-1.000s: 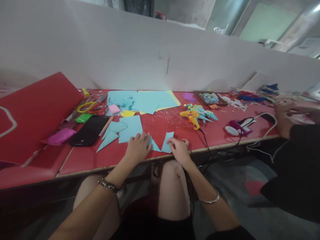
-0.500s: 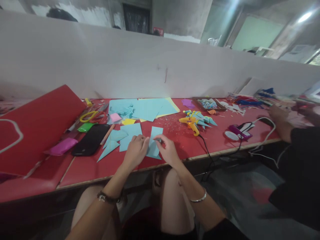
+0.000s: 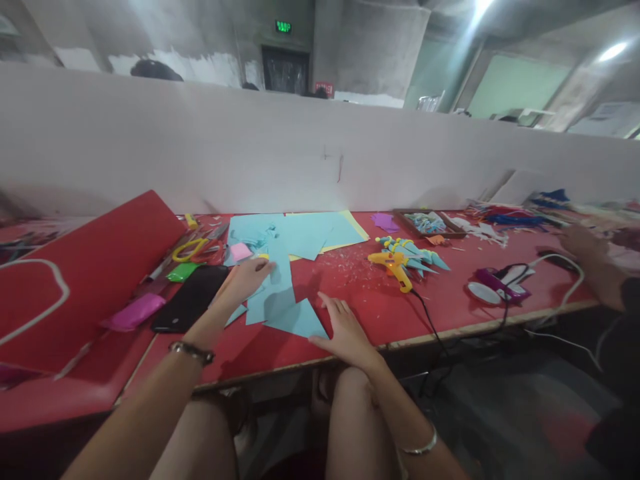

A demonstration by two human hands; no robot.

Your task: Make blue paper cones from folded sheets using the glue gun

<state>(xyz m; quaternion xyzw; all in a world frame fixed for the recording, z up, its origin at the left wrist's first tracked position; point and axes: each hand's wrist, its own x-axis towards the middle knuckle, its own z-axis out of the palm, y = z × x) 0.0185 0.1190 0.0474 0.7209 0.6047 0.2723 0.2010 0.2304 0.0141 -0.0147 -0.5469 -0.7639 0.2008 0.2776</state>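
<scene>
My left hand (image 3: 250, 277) is over the light blue papers, its fingers pinched together at the left edge of a light blue paper strip (image 3: 281, 270). Below the strip, a light blue paper sheet (image 3: 300, 320) lies at an angle near the table's front edge. My right hand (image 3: 345, 327) rests at that sheet's right side with fingers apart and nothing in them. More cut blue pieces are partly hidden under my left hand and wrist.
A yellow glue gun (image 3: 395, 265) lies by blue paper cones (image 3: 415, 253). Left are a black phone (image 3: 190, 300), yellow-handled scissors (image 3: 189, 250) and a red board (image 3: 100, 267). Large blue sheets (image 3: 320, 233) lie behind. At right are a purple device (image 3: 503, 287) and another person's arm (image 3: 595, 257).
My left hand has moved left and away from my right hand, with the paper strip shifting left too. My right hand has opened and lowered beside the sheet. The view has tilted up.
</scene>
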